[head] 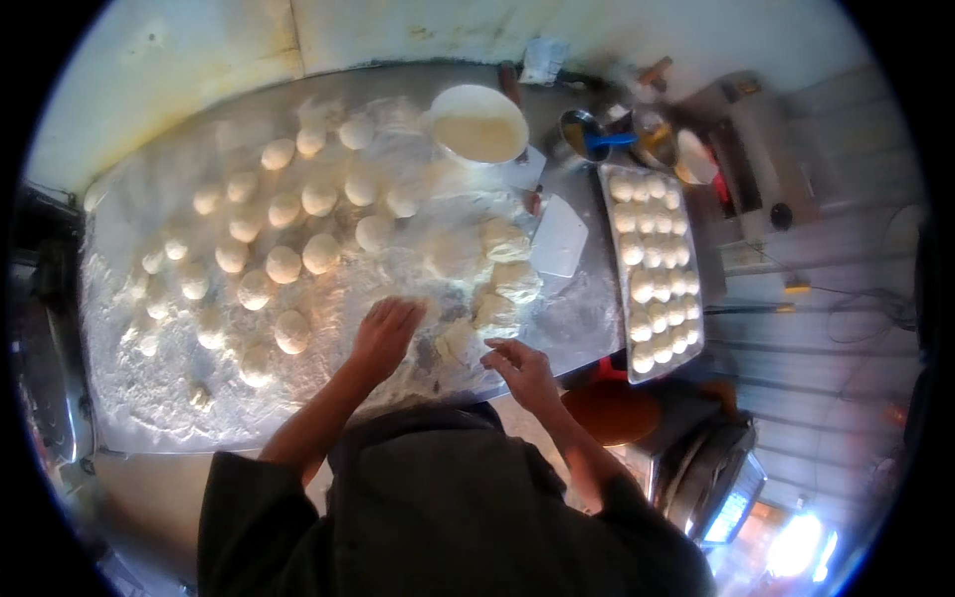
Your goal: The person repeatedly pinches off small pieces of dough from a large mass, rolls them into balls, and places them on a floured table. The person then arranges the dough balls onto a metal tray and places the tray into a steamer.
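Note:
My left hand [389, 332] lies palm down low over the floured metal table, its fingers close together. Whether dough is under the palm is hidden. To its right, my right hand [524, 367] has thumb and forefinger apart and nothing visible between them. The fingertips are beside a flattish dough piece [456, 341]. Just beyond them is a row of larger, uneven dough lumps [498, 312]. Many round dough balls [284, 265] are spread over the left and middle of the table.
A white bowl of flour [480, 134] stands at the back. A white flat scraper [559, 235] lies right of the lumps. At the table's right end is a metal tray [634, 367] with rows of dough balls. Behind it, a metal container [573, 153] holds a blue-handled utensil [615, 139].

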`<state>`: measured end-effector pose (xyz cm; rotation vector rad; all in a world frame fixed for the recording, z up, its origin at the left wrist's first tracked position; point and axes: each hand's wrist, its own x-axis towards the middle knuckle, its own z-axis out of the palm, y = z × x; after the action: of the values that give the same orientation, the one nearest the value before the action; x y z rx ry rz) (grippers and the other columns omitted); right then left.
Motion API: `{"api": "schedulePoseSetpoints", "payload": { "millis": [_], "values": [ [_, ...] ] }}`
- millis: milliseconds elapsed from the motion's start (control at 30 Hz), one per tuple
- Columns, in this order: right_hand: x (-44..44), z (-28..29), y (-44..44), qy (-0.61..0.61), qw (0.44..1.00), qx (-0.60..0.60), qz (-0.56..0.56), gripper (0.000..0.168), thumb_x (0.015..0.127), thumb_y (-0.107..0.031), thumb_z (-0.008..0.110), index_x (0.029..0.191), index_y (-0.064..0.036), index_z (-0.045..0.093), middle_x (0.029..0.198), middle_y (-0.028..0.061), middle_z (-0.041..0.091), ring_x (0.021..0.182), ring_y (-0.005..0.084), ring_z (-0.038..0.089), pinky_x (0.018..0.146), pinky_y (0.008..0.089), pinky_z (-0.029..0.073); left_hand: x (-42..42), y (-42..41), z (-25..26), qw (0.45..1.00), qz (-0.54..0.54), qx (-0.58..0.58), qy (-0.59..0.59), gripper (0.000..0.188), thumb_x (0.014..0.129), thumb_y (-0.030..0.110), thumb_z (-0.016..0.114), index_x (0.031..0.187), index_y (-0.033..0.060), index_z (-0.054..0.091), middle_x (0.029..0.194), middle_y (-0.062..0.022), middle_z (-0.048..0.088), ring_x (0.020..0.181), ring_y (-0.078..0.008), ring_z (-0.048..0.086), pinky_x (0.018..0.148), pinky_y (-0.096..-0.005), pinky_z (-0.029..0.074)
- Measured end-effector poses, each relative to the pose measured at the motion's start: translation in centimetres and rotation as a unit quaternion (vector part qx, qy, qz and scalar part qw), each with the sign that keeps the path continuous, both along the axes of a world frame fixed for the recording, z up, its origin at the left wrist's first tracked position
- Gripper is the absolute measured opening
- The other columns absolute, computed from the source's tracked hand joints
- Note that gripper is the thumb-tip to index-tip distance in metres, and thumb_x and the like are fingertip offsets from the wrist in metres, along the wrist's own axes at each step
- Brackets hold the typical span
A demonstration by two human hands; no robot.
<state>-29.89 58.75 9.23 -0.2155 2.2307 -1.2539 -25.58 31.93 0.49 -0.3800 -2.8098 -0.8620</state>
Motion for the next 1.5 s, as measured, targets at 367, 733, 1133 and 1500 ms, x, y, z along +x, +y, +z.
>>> {"api": "schedulePoseSetpoints", "payload": {
  "millis": [367,733,1133,1500],
  "values": [
    [0.6,-9.0,-14.2,0.405,0.906,0.037,0.122,0.034,0.086,-0.024,0.068,0.110,0.000,0.065,0.101,0.0174,0.067,0.097,0.0339,0.064,0.088,0.0432,0.047,10.0,-2.5,-1.9,0.983,0.072,-0.011,-0.169,0.069,0.084,0.032,0.069,0.142,0.0038,0.043,0.152,-0.0176,0.037,0.142,-0.0331,0.032,0.119,-0.0475,0.021],
    [2.0,-2.0,-18.1,-0.016,0.977,-0.015,0.213,0.039,0.078,-0.012,0.075,0.114,-0.003,0.060,0.113,0.0138,0.064,0.115,0.0264,0.059,0.097,0.0422,0.045,8.3,-8.8,0.3,0.868,0.066,0.371,-0.324,0.051,0.085,0.014,0.071,0.131,0.0012,0.054,0.120,-0.0155,0.063,0.107,-0.0324,0.064,0.088,-0.0427,0.052],
    [4.2,4.8,-19.5,-0.032,0.970,-0.236,0.043,0.067,0.083,-0.003,0.073,0.143,-0.002,0.042,0.090,0.0025,0.063,0.097,0.0128,0.061,0.095,0.0305,0.047,8.3,-6.7,7.7,0.480,0.064,0.775,-0.407,0.039,0.091,0.013,0.063,0.125,-0.0023,0.055,0.116,-0.0125,0.063,0.106,-0.0224,0.063,0.091,-0.0336,0.051],
    [2.6,8.0,-15.8,0.048,0.951,-0.135,0.276,0.072,0.079,-0.016,0.080,0.142,-0.003,0.045,0.112,0.0138,0.062,0.101,0.0264,0.063,0.093,0.0344,0.048,8.5,-7.6,18.5,0.949,0.057,0.217,-0.222,0.038,0.076,0.006,0.078,0.110,-0.0040,0.064,0.100,-0.0162,0.068,0.086,-0.0244,0.070,0.079,-0.0329,0.057]
  ]
}}
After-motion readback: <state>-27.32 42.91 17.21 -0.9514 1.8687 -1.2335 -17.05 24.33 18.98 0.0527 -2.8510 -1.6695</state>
